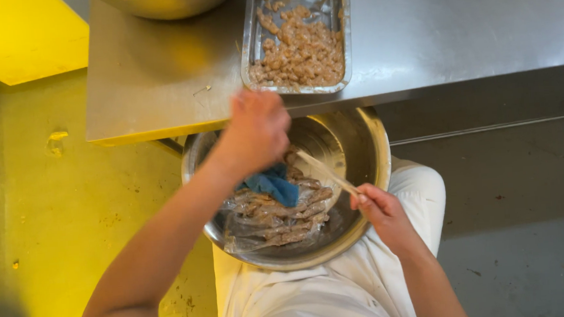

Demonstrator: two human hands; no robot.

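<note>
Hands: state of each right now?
Left hand: closed on a blue cloth over the bowl.
Right hand: closed on a thin stick.

Stainless steel worktable [457, 30], brushed top, front edge toward the wearer, rectangular metal tray [249, 43] of small brownish pieces standing at that edge, large steel bowl [168, 3] at the far side, partly out of view

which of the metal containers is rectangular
The shallow rectangular metal tray of pale chopped pieces on the steel table. The bowl on the lap and the one at the top edge are round.
</note>
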